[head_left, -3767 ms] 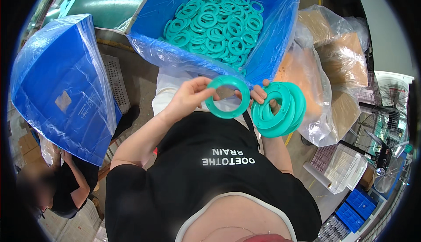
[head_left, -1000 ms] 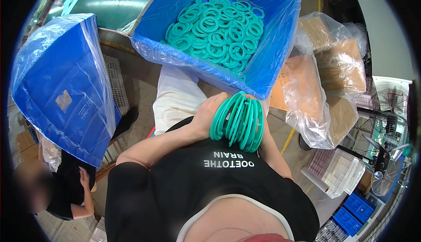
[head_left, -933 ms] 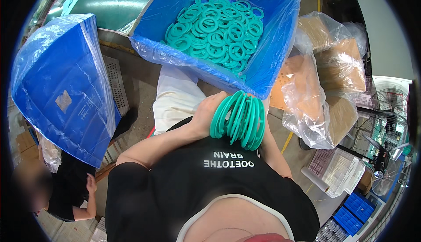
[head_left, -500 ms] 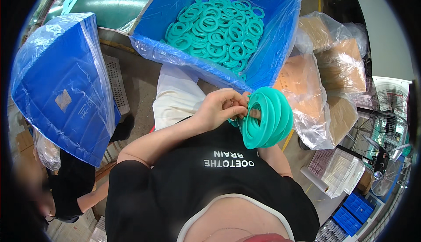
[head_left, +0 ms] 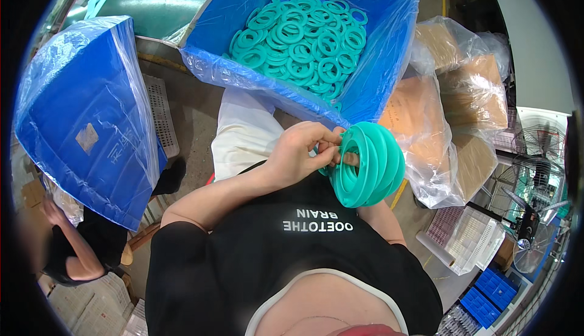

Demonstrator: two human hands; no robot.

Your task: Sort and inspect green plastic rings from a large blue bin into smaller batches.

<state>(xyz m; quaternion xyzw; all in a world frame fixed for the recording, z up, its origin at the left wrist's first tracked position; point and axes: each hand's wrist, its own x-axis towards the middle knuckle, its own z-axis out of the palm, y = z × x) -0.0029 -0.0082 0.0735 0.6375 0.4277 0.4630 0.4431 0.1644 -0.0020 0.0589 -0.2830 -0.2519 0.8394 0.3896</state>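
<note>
Several teal plastic rings hang together in a fanned stack in front of my chest. My right hand holds them, its fingertips showing through the ring openings while the rest of it is hidden behind the stack. At the near-left rim of the stack, my left hand is closed in a pinch, thumb against fingers. A bit of teal shows below and beside those fingertips; they seem to grip the edge of a ring, though the exact spot is partly covered.
Ahead, a blue bin lined with clear plastic holds a heap of loose teal rings. Another blue bin stands at left, near a co-worker's arm. Plastic-wrapped cardboard boxes and a fan are at right.
The ring stack has shifted very slightly left, and my left fingers have moved a little at its rim. At the far left, the co-worker's arm has swung upward.
</note>
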